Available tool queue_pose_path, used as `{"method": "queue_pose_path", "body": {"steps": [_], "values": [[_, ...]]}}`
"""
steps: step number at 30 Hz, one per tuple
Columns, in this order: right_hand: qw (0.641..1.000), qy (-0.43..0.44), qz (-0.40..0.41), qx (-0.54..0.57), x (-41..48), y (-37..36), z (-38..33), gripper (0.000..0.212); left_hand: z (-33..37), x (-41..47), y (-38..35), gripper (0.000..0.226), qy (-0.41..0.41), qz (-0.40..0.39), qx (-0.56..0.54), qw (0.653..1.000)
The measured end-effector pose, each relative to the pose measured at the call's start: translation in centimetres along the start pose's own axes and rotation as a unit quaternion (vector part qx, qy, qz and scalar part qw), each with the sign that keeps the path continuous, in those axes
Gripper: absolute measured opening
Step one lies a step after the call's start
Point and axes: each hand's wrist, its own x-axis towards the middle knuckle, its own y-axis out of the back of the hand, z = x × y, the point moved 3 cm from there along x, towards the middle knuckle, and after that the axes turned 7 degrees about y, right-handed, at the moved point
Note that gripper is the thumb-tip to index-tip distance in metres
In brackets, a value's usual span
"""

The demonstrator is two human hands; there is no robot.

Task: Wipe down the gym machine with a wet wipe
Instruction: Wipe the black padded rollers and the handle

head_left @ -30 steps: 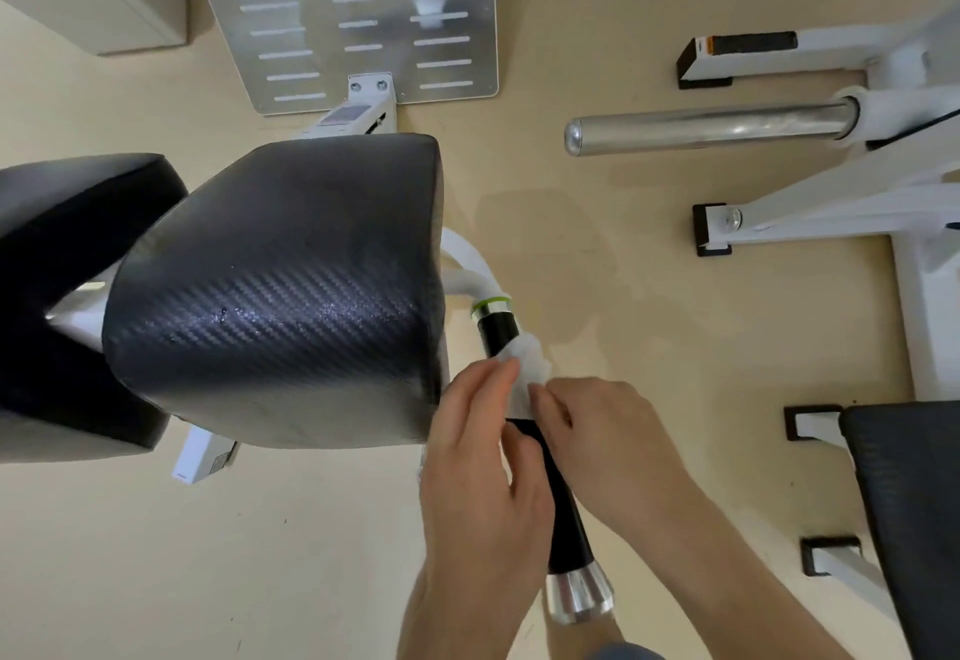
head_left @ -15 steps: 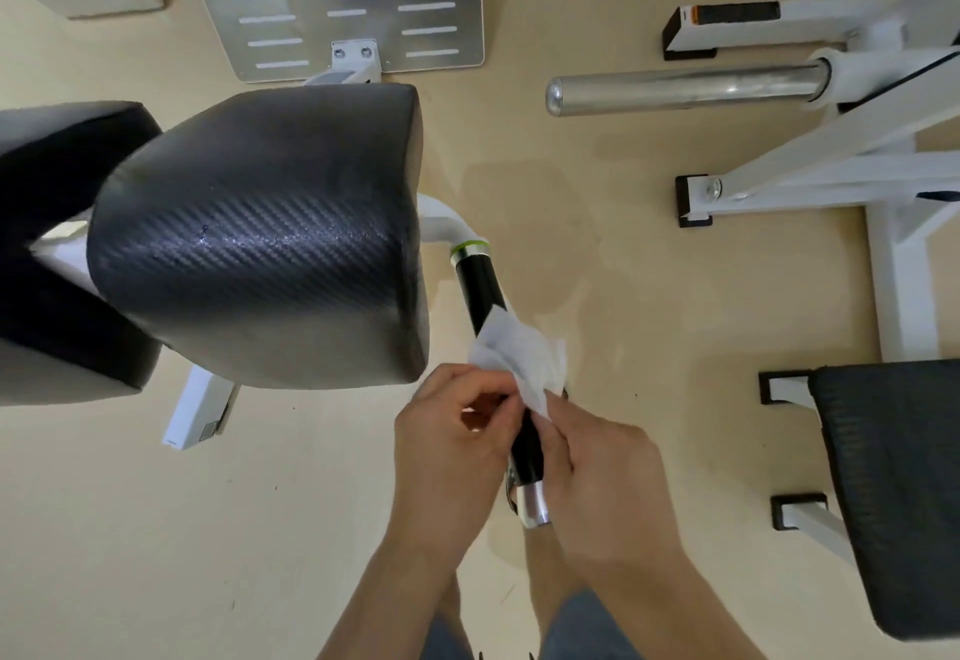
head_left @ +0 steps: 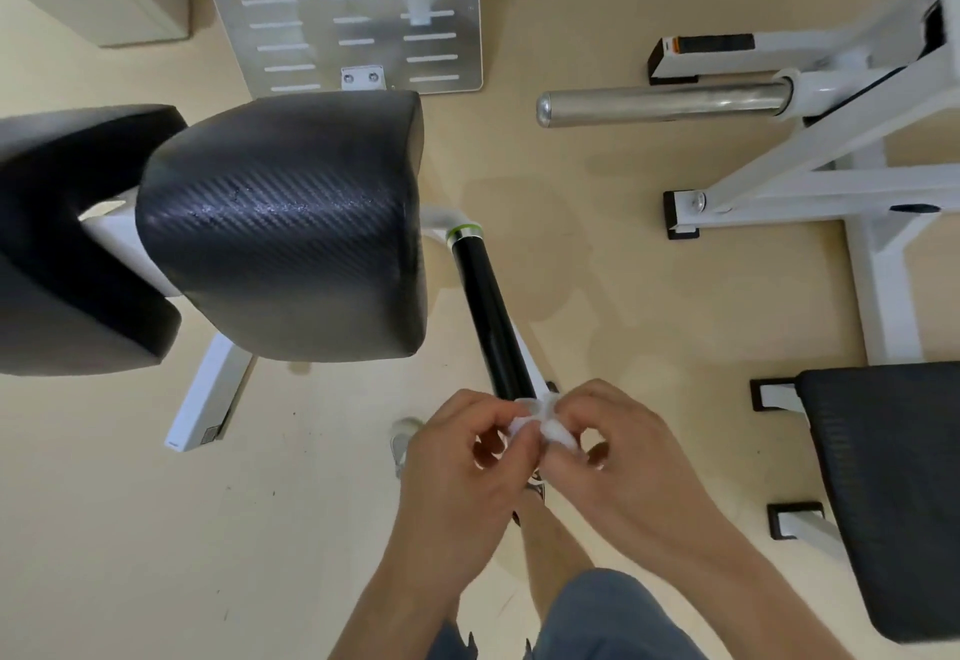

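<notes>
- Grey shorts (head_left: 613,618) and a bare leg sit at the bottom edge, below the hands.
- The left hand (head_left: 457,467) has its fingers curled, with thumb and forefinger pinching the wet wipe (head_left: 540,423).
- The right hand (head_left: 618,457) is curled the same way and pinches the wipe from the other side.
- The wipe is a small bunched white wad between both sets of fingertips, at the near end of the handle grip (head_left: 488,316); whether it touches the grip cannot be told.
- The glossy black grip runs away from the hands to a green ring (head_left: 464,232), where a white tube bends behind the pad.
- A black weave-textured pad (head_left: 291,228) stands just left of the grip.
- A black seat (head_left: 893,493) lies at the right edge.
- Farther off, a chrome bar (head_left: 660,106) juts from a white frame (head_left: 831,181).
- A slotted metal plate (head_left: 353,10) lies beyond the pad.
</notes>
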Motion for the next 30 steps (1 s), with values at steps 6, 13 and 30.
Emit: {"method": "queue_pose_path", "body": {"steps": [6, 13, 30], "values": [[0.996, 0.003, 0.019, -0.087, -0.9, -2.5, -0.5, 0.010, -3.8, -1.6, -0.1, 0.038, 0.072, 0.028, -0.028, 0.997], [0.970, -0.177, 0.145, 0.086, 0.4, -5.6, 0.7, 0.045, -3.7, -0.9, -1.0, 0.033, 0.034, -0.009, -0.112, 0.993], [0.919, -0.249, 0.131, 0.276, -2.5, -4.9, 1.0, 0.047, -4.8, -0.7, -1.0, 0.037, -0.056, 0.003, -0.034, 0.998]]}}
